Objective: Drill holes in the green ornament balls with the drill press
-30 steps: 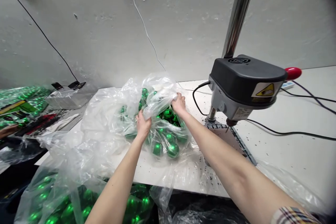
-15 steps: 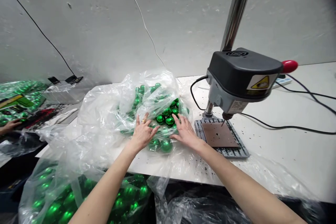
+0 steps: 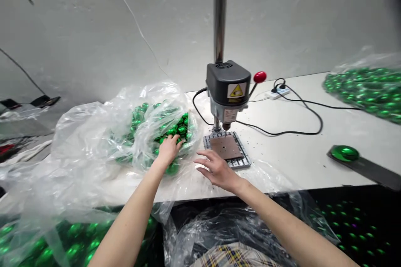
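The clear plastic bag (image 3: 141, 137) of shiny green balls (image 3: 182, 128) lies on the white surface (image 3: 291, 150), long axis left to right, opening toward the right. The left hand (image 3: 169, 149) reaches there, grip unclear; the right hand (image 3: 216, 170) hovers empty, fingers parted, near the black-and-grey drill press (image 3: 228, 83).

From here I count one left hand (image 3: 169, 151), one right hand (image 3: 216, 170), one drill (image 3: 228, 82) with one red knob (image 3: 260, 77), one brown board (image 3: 232, 150), one power strip (image 3: 278, 94) bearing two plugs (image 3: 275, 89), one unbagged green ball (image 3: 345, 153), and two bags (image 3: 145, 133) atop one table (image 3: 291, 150), their balls (image 3: 182, 129) too many to number.
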`<state>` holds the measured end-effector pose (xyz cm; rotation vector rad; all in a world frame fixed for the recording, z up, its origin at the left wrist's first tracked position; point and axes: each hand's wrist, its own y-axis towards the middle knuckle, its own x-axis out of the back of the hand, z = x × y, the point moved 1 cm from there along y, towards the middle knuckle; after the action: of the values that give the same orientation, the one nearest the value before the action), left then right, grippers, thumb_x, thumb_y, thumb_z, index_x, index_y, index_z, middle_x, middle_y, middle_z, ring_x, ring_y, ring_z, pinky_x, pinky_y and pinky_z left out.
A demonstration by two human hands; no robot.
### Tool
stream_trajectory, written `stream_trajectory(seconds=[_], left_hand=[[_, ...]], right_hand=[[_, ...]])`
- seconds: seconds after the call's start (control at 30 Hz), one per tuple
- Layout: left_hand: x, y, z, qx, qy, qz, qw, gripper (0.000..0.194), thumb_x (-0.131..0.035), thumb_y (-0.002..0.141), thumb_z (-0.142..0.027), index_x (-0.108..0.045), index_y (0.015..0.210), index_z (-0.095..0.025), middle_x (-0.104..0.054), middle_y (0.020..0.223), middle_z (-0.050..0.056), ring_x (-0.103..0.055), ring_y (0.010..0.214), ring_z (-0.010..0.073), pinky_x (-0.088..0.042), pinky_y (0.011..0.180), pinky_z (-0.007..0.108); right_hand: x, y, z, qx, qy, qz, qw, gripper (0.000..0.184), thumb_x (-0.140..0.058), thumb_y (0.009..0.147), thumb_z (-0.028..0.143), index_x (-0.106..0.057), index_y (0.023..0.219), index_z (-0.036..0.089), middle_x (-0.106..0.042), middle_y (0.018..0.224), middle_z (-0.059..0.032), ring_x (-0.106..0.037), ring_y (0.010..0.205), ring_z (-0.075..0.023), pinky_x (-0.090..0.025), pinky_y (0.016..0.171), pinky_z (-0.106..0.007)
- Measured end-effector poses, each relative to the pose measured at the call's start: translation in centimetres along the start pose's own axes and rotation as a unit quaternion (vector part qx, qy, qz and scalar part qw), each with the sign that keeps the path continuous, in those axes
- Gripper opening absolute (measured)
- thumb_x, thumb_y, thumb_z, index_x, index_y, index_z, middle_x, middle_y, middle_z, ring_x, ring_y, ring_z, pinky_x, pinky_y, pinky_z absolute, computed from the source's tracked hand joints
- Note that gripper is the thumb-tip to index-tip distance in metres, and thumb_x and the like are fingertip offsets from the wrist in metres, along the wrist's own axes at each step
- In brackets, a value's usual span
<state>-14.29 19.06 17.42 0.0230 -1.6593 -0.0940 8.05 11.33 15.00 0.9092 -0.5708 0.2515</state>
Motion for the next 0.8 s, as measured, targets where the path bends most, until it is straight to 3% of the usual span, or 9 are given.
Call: stream_trajectory(seconds=[0.2,0.27,0.37,0.43,0.47,0.57,0.63,0.7,0.8], left_hand=[[-1.0,2.7,0.8,0.039,-0.056,0.038,0.997,0.041,-0.058,0.092,-0.030,-0.065,0.131,-0.022,-0.066,0.118,0.016,-0.066,0.108,0.0342,-0.050,0.091,0.043],[-0.2,2.1,0.7,0.031,-0.082,-0.013,0.996,0.041,-0.057,0.091,-0.029,-0.066,0.131,-0.024,-0.062,0.122,0.015,-0.065,0.110,0.0334,-0.049,0.096,0.045],[1.8,-0.2,-1.0,0.007,-0.224,-0.179,0.958,0.037,-0.060,0.088,-0.031,-0.069,0.124,-0.024,-0.058,0.128,0.013,-0.060,0.118,0.0330,-0.045,0.104,0.048],[3.0,-2.2,-3.1,0.002,-0.424,-0.218,0.879,0.036,-0.063,0.087,-0.036,-0.069,0.120,-0.024,-0.061,0.123,0.010,-0.062,0.114,0.0286,-0.050,0.100,0.043],[3.5,-3.2,-4.3,0.013,-0.540,-0.191,0.820,0.037,-0.064,0.087,-0.039,-0.066,0.121,-0.025,-0.064,0.119,0.008,-0.064,0.107,0.0257,-0.053,0.094,0.040],[4.3,-5.5,-8.0,0.083,-0.794,-0.002,0.603,0.042,-0.062,0.091,-0.043,-0.057,0.128,-0.025,-0.070,0.107,0.008,-0.070,0.083,0.0199,-0.059,0.077,0.035],[4.4,-6.4,-9.9,0.124,-0.852,0.083,0.503,0.041,-0.060,0.095,-0.041,-0.054,0.131,-0.024,-0.073,0.103,0.010,-0.072,0.077,0.0189,-0.059,0.073,0.033],[4.1,-6.9,-11.1,0.155,-0.873,0.112,0.449,0.035,-0.057,0.099,-0.038,-0.055,0.129,-0.019,-0.075,0.100,0.012,-0.074,0.075,0.0186,-0.060,0.072,0.031],[3.1,-7.5,-12.1,0.180,-0.884,0.140,0.408,0.031,-0.051,0.103,-0.038,-0.061,0.115,-0.012,-0.075,0.094,0.013,-0.075,0.079,0.0189,-0.062,0.074,0.030]], right_hand=[[11.3,0.4,0.3,-0.002,0.049,-0.211,0.976,0.027,-0.063,0.096,0.017,-0.069,0.119,0.029,-0.076,0.098,-0.0026,-0.075,0.086,-0.0157,-0.069,0.073,-0.032],[14.7,1.3,0.1,-0.031,0.065,-0.292,0.954,0.027,-0.060,0.098,0.016,-0.068,0.120,0.028,-0.075,0.097,-0.0010,-0.074,0.077,-0.0124,-0.068,0.066,-0.029],[18.6,3.2,-0.4,-0.056,0.134,-0.423,0.894,0.014,-0.067,0.093,0.016,-0.073,0.105,0.024,-0.075,0.083,0.0008,-0.073,0.070,-0.0123,-0.064,0.058,-0.025],[20.3,5.0,-0.7,-0.053,0.153,-0.445,0.881,0.015,-0.069,0.092,0.015,-0.073,0.103,0.023,-0.074,0.079,0.0010,-0.073,0.069,-0.0129,-0.063,0.057,-0.026],[21.0,6.0,-0.8,-0.046,0.157,-0.446,0.880,0.015,-0.069,0.091,0.014,-0.073,0.102,0.023,-0.074,0.079,0.0008,-0.072,0.067,-0.0127,-0.062,0.057,-0.026],[21.9,8.4,-0.5,-0.018,0.156,-0.432,0.888,0.018,-0.069,0.091,0.011,-0.073,0.102,0.025,-0.075,0.082,0.0000,-0.068,0.059,-0.0106,-0.058,0.053,-0.026],[21.4,9.0,0.2,0.015,0.157,-0.421,0.893,0.017,-0.068,0.092,0.013,-0.072,0.103,0.025,-0.074,0.081,0.0003,-0.067,0.058,-0.0100,-0.056,0.050,-0.025],[19.7,8.4,1.4,0.045,0.166,-0.383,0.907,0.016,-0.066,0.095,0.016,-0.072,0.106,0.024,-0.071,0.079,0.0012,-0.068,0.062,-0.0101,-0.057,0.050,-0.024],[15.4,5.7,2.6,0.024,0.148,-0.228,0.962,0.014,-0.067,0.094,0.018,-0.072,0.105,0.025,-0.071,0.084,0.0009,-0.069,0.072,-0.0110,-0.061,0.059,-0.024]])
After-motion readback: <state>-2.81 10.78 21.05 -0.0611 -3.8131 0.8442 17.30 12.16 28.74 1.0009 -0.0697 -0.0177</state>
